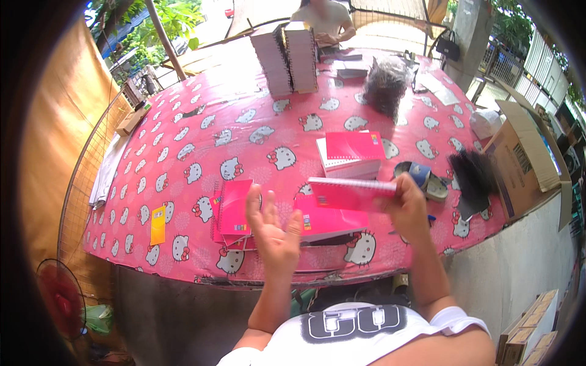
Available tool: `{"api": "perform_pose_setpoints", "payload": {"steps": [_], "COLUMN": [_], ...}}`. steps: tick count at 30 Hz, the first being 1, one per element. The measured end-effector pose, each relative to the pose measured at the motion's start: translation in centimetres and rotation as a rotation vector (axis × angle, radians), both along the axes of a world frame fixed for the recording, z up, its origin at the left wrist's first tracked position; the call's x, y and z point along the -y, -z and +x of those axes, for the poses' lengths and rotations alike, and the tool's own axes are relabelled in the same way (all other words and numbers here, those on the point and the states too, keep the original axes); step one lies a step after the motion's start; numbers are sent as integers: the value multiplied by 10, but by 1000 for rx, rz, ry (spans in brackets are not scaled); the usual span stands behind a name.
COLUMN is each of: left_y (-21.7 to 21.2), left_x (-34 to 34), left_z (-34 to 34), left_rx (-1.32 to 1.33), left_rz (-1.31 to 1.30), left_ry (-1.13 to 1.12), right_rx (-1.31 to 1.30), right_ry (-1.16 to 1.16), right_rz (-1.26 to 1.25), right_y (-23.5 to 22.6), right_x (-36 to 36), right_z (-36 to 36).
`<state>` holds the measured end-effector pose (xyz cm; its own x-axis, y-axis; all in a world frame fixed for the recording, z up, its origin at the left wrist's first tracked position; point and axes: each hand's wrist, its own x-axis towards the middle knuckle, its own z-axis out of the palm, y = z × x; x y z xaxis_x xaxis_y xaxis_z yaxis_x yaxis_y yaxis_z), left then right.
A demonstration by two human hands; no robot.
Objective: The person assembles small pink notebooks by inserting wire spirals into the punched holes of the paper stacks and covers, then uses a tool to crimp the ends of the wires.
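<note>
My right hand [408,207] grips a pink notebook [348,193] by its right end and holds it flat above the table. My left hand [273,235] is raised beside it, palm up, fingers spread, holding nothing. Under the held notebook lies another pink notebook [326,224]. To the left sit a few pink spiral notebooks [234,210], overlapping. Behind, a low pile of notebooks with a pink cover on top [352,154] rests on the pink cartoon-cat tablecloth [201,140].
Two tall stacks of spiral notebooks [287,58] stand at the far edge, with another person [323,21] seated behind them. A bag of dark binding coils [386,85], loose black coils [473,174], a tape roll [422,177], a yellow card [158,224], and cardboard boxes [525,158] on the right.
</note>
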<state>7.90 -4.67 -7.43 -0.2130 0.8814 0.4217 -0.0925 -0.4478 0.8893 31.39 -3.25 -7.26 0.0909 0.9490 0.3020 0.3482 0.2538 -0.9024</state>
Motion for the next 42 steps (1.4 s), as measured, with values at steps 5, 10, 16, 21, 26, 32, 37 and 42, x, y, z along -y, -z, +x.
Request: {"api": "perform_pose_setpoints", "payload": {"steps": [5,10,16,21,26,32,37,42], "left_y": [-5,-20,-21,-22,-23,-28,-29,-31], "left_x": [3,-6,-21,-18,-18,-17,-20,-16], "left_z": [17,27,37,41,35,41,43,43], "left_rx": [-636,-921,-779,-771,-801,-768,-787,-797], "left_rz": [84,194,268,254,237,213,227,228], "left_ry": [-131,-211,-112,-152,-130,-111,-117,-175], "right_rx": [-123,130,929,1257,1339,1116,865,171], "right_ry": [-93,-195,798,979,825,795,477,-162], "right_rz": [90,242,-142,-603,-280,-268,332,327], "right_y": [18,6,32,100,117,66,17,-21], "right_x": [7,-1,-84,-78,-78,-77,-58,15], "right_z": [-33,-19,254,273,244,266,191,25]}}
